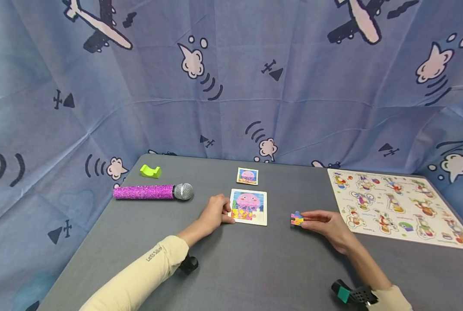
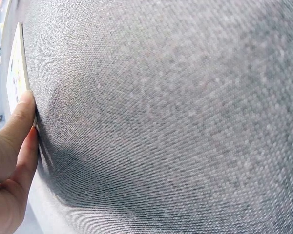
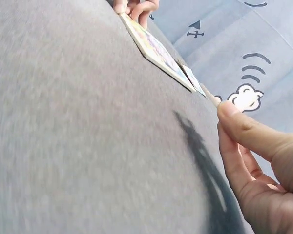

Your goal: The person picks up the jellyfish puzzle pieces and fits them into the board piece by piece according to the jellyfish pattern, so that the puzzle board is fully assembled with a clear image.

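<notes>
In the head view my left hand [image 1: 216, 211] grips the left edge of a small jigsaw puzzle board [image 1: 265, 219] with a pink jellyfish picture. The board lies on the table, and a pale gap shows at its lower right. The left wrist view has the thumb [image 2: 20, 114] at the rim of this board [image 2: 18, 63]. To the right of the board, my right hand [image 1: 330, 226] pinches a pink, yellow and blue jigsaw piece [image 1: 296, 219] between thumb and fingers, raised over the table. From the right wrist, the piece [image 3: 211, 94] appears edge-on.
Behind the board lies a small jellyfish picture card [image 1: 248, 176]. A glittery pink microphone [image 1: 146, 192] and a lime-green curved block [image 1: 150, 171] are at the left. A large illustrated board [image 1: 400, 207] covers the table's right side. A blue patterned curtain [image 1: 231, 86] hangs behind.
</notes>
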`<action>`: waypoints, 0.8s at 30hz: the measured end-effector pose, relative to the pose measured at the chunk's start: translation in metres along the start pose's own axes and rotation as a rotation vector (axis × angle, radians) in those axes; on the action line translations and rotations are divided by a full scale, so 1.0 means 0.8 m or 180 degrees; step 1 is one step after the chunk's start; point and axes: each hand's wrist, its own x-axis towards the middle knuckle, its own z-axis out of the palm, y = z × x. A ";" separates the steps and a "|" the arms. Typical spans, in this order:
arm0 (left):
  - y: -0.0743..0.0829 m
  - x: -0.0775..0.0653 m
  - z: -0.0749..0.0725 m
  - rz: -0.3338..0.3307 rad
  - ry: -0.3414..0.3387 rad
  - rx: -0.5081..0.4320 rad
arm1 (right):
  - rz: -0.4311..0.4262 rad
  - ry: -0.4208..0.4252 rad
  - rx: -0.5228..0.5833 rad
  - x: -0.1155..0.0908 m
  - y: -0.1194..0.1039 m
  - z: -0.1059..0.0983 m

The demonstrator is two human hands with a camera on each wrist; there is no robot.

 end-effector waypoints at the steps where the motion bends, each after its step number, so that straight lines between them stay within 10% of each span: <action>1: 0.000 0.000 0.000 0.0013 0.0002 0.0007 | -0.0001 -0.0004 -0.0011 0.002 0.000 0.002; 24: -0.001 0.001 0.001 -0.0008 0.0007 -0.0046 | -0.0066 0.0065 0.0080 0.037 -0.009 0.063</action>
